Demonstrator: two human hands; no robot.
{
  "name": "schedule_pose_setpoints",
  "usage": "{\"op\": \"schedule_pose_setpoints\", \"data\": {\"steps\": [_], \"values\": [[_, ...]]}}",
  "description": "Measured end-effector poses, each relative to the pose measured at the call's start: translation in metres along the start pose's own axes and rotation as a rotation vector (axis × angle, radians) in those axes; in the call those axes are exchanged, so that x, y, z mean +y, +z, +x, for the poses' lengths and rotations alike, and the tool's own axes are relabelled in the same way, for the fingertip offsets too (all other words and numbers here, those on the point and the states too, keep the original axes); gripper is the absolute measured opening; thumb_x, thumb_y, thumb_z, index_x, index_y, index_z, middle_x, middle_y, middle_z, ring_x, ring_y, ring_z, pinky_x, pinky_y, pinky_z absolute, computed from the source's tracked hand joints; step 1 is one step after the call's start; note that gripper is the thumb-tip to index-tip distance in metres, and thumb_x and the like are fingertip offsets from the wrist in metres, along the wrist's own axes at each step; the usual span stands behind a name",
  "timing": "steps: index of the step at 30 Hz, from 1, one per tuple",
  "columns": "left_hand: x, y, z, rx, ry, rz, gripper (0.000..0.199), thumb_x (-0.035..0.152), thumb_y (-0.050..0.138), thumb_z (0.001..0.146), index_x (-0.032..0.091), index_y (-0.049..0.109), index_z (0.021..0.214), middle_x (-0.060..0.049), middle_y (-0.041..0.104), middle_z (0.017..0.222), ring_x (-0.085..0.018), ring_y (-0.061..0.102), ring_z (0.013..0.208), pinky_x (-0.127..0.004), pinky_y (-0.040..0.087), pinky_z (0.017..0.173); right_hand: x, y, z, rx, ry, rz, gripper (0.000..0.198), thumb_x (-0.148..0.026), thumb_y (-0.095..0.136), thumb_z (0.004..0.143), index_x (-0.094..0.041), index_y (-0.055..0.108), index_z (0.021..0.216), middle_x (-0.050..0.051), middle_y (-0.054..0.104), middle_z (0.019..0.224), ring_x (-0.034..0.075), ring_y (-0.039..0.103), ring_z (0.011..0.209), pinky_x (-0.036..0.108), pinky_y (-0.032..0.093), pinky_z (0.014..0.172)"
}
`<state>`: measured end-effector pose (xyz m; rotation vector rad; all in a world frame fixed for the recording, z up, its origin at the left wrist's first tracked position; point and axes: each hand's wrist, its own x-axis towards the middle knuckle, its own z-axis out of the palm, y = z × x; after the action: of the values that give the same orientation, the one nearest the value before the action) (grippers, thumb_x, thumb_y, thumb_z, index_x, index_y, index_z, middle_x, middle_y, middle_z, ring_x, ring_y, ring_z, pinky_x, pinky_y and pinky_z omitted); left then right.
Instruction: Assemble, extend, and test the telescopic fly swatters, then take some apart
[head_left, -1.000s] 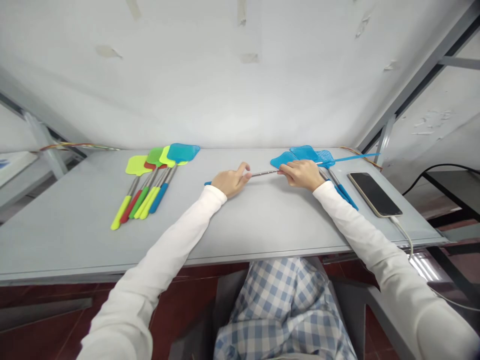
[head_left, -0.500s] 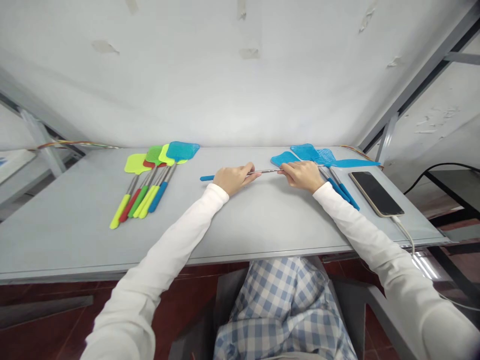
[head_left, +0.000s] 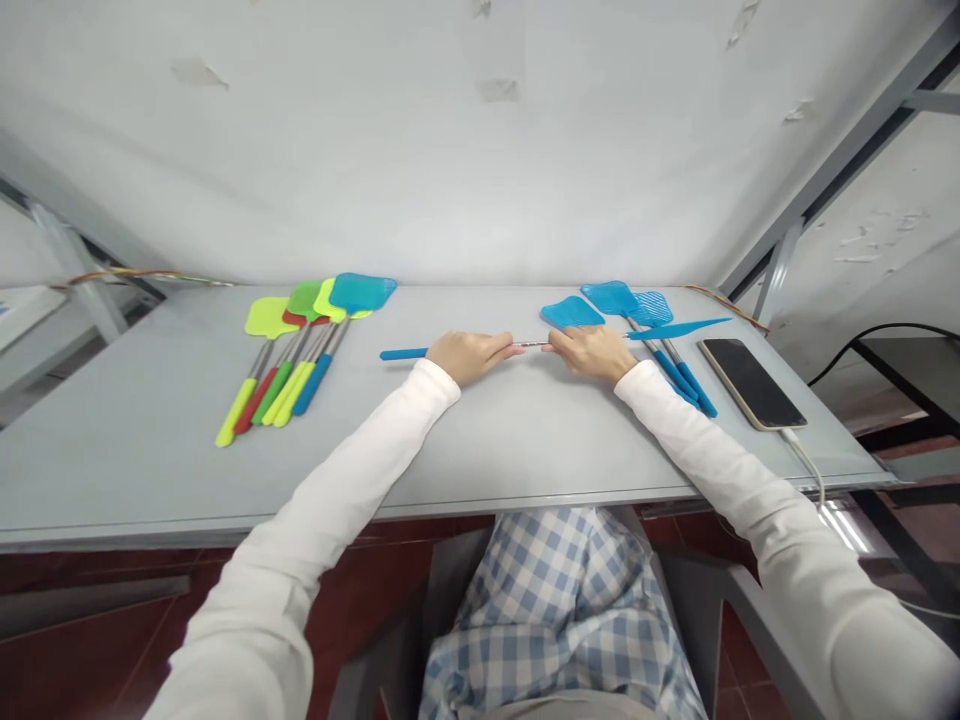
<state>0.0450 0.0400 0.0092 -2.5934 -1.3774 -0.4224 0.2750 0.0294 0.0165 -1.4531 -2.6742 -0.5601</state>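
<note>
left hand [head_left: 469, 358]: gripping blue flyswatter [head_left: 533, 344], handle side | right hand [head_left: 589, 352]: gripping it, head side | flyswatter left of smartphone [head_left: 752, 384] | three loose swatters [head_left: 609, 297] just left of smartphone | multicoloured swatters [head_left: 294, 393] far left of smartphone

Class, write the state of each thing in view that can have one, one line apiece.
Held blue swatter: crosswise, head nearly edge-on
Left hand: closed on it
Right hand: closed on it
Mixed-colour swatters: lying overlapped
Blue swatters at right: lying grouped
Phone: face up, screen dark
Cable: plugged into phone
</note>
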Motion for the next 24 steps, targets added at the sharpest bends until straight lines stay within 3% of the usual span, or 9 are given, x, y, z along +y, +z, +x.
{"op": "schedule_pose_setpoints", "data": {"steps": [5, 12, 18, 24], "values": [[-0.020, 0.001, -0.001, 0.024, -0.059, -0.053, 0.054, 0.063, 0.030, 0.090, 0.024, 0.063, 0.075, -0.005, 0.067, 0.067, -0.018, 0.059, 0.061, -0.028, 0.027, 0.054, 0.017, 0.005, 0.002, 0.027, 0.033, -0.006, 0.054, -0.044, 0.020, 0.099, -0.015, 0.065, 0.096, 0.010, 0.065, 0.075, 0.016, 0.047, 0.060, 0.029, 0.015, 0.057], [-0.056, -0.005, -0.008, 0.048, -0.149, 0.044, 0.058, 0.068, 0.029, 0.087, 0.023, 0.060, 0.068, -0.006, 0.062, 0.058, -0.018, 0.058, 0.061, -0.028, 0.025, 0.053, 0.052, 0.016, -0.004, 0.147, 0.312, -0.027, 0.057, -0.041, 0.015, 0.097, -0.015, 0.064, 0.083, 0.011, 0.064, 0.066, 0.016, 0.047, 0.053, 0.029, 0.016, 0.054], [-0.056, -0.003, -0.005, 0.076, -0.116, 0.019, 0.058, 0.068, 0.028, 0.088, 0.023, 0.061, 0.073, -0.006, 0.066, 0.065, -0.019, 0.060, 0.064, -0.028, 0.026, 0.053, 0.056, 0.021, -0.004, 0.275, 0.341, -0.006, 0.055, -0.037, 0.019, 0.096, -0.015, 0.064, 0.072, 0.008, 0.058, 0.055, 0.014, 0.044, 0.049, 0.029, 0.020, 0.054], [-0.056, -0.005, -0.004, 0.043, -0.107, 0.020, 0.057, 0.068, 0.028, 0.088, 0.023, 0.061, 0.074, -0.007, 0.068, 0.070, -0.018, 0.058, 0.062, -0.027, 0.024, 0.053, 0.063, 0.023, -0.003, 0.269, 0.358, -0.017, 0.056, -0.035, 0.021, 0.095, -0.015, 0.062, 0.062, 0.008, 0.055, 0.052, 0.014, 0.042, 0.047, 0.028, 0.021, 0.053]]}}
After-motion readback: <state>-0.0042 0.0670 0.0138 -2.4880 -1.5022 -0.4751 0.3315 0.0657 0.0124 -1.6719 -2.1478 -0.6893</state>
